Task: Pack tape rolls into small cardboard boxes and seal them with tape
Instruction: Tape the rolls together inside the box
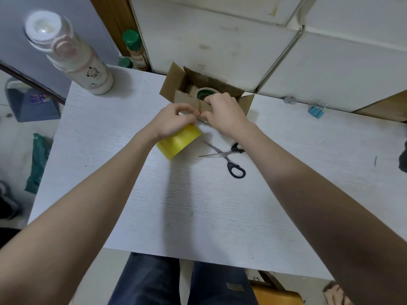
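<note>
A small cardboard box (pixel 178 82) stands open at the far middle of the white table, its flaps up. Inside it lies a tape roll (pixel 203 93) with a green core, partly hidden by my right hand. My left hand (pixel 174 119) holds a yellow tape roll (pixel 178 142) just in front of the box, fingers curled at its top. My right hand (pixel 222 113) pinches the box's near flap, fingers over its rim. The fingertips of both hands nearly meet at that flap.
Black-handled scissors (pixel 229 158) lie open on the table (pixel 198 205) near my right forearm. A tall white bottle (pixel 77 56) stands at the far left corner. A blue binder clip (pixel 317 111) lies far right by the wall. Green-capped bottles (pixel 133 49) stand behind the table.
</note>
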A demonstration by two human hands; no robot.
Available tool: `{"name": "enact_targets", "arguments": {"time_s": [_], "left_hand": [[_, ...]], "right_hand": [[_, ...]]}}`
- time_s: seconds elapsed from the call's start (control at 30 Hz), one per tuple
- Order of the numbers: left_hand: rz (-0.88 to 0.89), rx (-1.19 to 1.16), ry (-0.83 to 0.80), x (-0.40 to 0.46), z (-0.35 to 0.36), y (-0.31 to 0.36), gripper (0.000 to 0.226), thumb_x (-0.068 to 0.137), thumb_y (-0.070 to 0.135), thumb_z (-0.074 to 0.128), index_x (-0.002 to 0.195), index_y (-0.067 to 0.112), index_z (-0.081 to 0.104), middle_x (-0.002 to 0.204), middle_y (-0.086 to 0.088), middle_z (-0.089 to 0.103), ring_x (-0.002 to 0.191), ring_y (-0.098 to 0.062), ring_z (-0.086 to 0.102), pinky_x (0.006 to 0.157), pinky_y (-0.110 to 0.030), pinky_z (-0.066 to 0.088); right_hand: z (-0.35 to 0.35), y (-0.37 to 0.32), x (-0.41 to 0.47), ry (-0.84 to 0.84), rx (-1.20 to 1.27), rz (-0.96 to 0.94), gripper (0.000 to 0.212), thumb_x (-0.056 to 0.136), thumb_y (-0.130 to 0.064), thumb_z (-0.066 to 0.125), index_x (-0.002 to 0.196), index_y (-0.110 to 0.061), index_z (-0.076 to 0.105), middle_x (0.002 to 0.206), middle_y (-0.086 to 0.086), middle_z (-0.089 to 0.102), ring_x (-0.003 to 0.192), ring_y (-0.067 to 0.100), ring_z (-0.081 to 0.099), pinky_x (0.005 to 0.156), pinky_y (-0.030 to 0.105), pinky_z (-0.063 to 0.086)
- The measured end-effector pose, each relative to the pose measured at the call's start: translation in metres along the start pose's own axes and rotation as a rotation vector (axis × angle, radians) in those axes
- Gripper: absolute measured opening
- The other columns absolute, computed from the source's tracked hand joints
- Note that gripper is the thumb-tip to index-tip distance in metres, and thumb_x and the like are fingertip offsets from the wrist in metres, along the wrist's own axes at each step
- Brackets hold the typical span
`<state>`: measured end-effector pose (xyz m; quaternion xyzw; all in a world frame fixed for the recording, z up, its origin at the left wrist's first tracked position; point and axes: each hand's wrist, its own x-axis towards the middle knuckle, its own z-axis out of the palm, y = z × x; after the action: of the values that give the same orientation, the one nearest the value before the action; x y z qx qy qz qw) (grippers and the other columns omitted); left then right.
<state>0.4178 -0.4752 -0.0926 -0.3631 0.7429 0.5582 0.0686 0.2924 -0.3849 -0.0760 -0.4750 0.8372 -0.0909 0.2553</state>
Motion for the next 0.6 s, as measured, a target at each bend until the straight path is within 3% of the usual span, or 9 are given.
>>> {"name": "enact_targets", "arguments": {"time_s": [0.1,0.17,0.3,0.47,0.6], "left_hand": [[-0.034,0.06,-0.03,0.0024,-0.002,0.0002,0.034,0.064,0.039,0.049,0.091,0.035,0.069,0.106,0.017,0.06,0.102,-0.011,0.054,0.086,-0.025,0.04],[-0.031,0.076,-0.029,0.0033,-0.0007,-0.001,0.035,0.063,0.042,0.049,0.092,0.037,0.068,0.107,0.018,0.058,0.104,-0.01,0.053,0.089,-0.025,0.04],[-0.038,0.056,-0.037,0.0066,-0.0007,-0.001,0.028,0.063,0.04,0.049,0.084,0.041,0.066,0.1,0.019,0.06,0.101,-0.01,0.054,0.081,-0.023,0.039],[-0.024,0.048,-0.033,0.009,0.0014,-0.004,0.034,0.062,0.036,0.049,0.089,0.033,0.069,0.105,0.011,0.063,0.102,-0.013,0.056,0.084,-0.025,0.043],[-0.032,0.058,-0.025,0.0091,0.0038,-0.0032,0.036,0.06,0.037,0.049,0.092,0.032,0.067,0.111,0.008,0.063,0.101,-0.014,0.057,0.086,-0.029,0.046]], "right_hand": [[0.0009,-0.0015,0.0012,-0.041,-0.03,-0.005,0.023,0.086,-0.023,0.067,0.077,-0.014,0.047,0.088,0.01,0.053,0.097,0.035,0.057,0.068,0.032,0.038],[0.0029,-0.0012,0.0033,-0.034,-0.054,-0.019,0.016,0.087,-0.02,0.065,0.082,-0.011,0.053,0.095,0.014,0.059,0.099,0.037,0.058,0.068,0.033,0.039],[0.0059,-0.0007,0.0071,0.006,-0.129,-0.061,0.012,0.09,-0.014,0.059,0.094,-0.003,0.06,0.105,0.019,0.063,0.101,0.039,0.058,0.069,0.032,0.036],[0.0095,0.0026,0.0055,0.011,-0.199,-0.109,0.018,0.091,-0.011,0.054,0.106,-0.002,0.056,0.115,0.016,0.058,0.107,0.036,0.056,0.07,0.034,0.036],[0.0068,0.0032,0.0038,0.016,-0.235,-0.132,0.015,0.091,-0.012,0.058,0.102,-0.001,0.058,0.109,0.016,0.06,0.103,0.035,0.057,0.069,0.032,0.033]]}}
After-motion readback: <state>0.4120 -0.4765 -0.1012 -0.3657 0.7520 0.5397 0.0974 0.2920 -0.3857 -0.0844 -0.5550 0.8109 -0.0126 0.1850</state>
